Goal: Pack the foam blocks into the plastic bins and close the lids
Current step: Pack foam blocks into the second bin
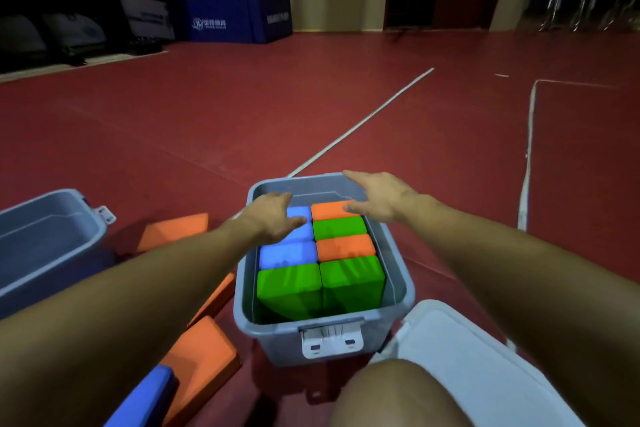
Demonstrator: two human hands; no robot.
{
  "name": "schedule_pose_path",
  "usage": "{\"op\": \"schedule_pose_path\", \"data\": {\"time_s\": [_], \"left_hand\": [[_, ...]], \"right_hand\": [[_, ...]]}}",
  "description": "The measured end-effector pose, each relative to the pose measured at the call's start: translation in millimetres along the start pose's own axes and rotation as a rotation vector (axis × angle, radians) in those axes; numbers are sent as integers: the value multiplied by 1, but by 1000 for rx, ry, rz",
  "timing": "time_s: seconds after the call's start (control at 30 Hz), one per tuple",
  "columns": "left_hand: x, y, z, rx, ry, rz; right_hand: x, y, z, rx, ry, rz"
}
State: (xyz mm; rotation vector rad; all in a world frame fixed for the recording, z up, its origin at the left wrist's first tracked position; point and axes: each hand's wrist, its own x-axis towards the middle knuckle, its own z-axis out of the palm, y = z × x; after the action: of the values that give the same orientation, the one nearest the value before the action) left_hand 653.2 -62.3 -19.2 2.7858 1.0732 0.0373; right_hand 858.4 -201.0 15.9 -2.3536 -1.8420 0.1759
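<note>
While the bin (323, 333) sat between the person's arms, both hands lay flat: left hand (273, 218) on a blue block (298, 234), right hand (377, 199) by the far rim. Foam looked light and squashy (best pressed down by flat faces).

Dark red sports floor (242, 107) with white lines (363, 121) taped across it. Over at the far left edge there's a blue padded stand (239, 10) with white lettering, plus some dark gear (69, 35) beside it. Far right corner has a row of black chairs (581, 3) along the wall.
</note>
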Motion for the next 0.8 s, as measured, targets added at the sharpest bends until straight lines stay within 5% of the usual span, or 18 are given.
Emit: {"op": "schedule_pose_path", "data": {"time_s": [0.23, 0.5, 0.8], "left_hand": [[12, -20, 103, -20, -158, -50], [49, -41, 189, 43, -126, -94], [54, -48, 209, 130, -185, -121]], "right_hand": [[27, 20, 113, -62, -157, -26], [73, 45, 217, -182, -184, -51], [80, 53, 248, -207, -139, -97]]}}
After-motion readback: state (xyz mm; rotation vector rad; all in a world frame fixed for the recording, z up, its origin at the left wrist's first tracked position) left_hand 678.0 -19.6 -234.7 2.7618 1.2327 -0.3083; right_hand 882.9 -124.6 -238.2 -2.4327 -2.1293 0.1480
